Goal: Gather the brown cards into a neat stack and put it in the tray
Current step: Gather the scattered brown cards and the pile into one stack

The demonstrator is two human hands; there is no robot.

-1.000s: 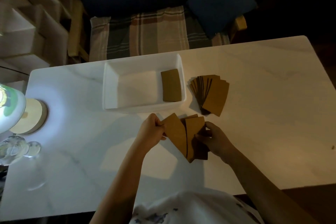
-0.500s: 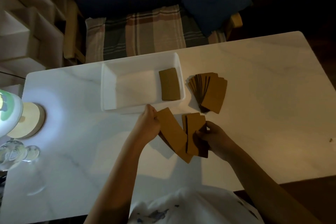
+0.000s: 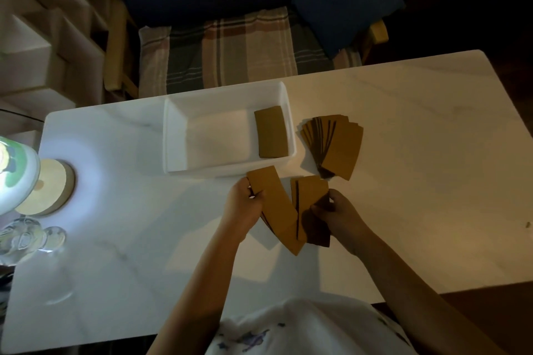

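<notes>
Both hands hold a loose fan of brown cards [image 3: 284, 209] just in front of the white tray [image 3: 173, 135]. My left hand [image 3: 243, 206] pinches the top left corner of the leftmost card. My right hand [image 3: 341, 217] grips the fan's right side, with several cards spread between thumb and fingers. A neat stack of brown cards [image 3: 271, 135] lies in the tray's right end. A second fanned pile of brown cards [image 3: 339, 147] rests on the table to the right of the tray.
The white marble table [image 3: 432, 153] ends near my body and at the right. A glowing lamp on a round wooden base [image 3: 50, 187] and a glass ornament [image 3: 27, 236] stand at the left. A chair with a plaid cushion [image 3: 230, 52] is behind the table.
My left hand has pulled the leftmost card up and to the left, spreading the fan wider. The right hand keeps its grip, and the view has shifted slightly.
</notes>
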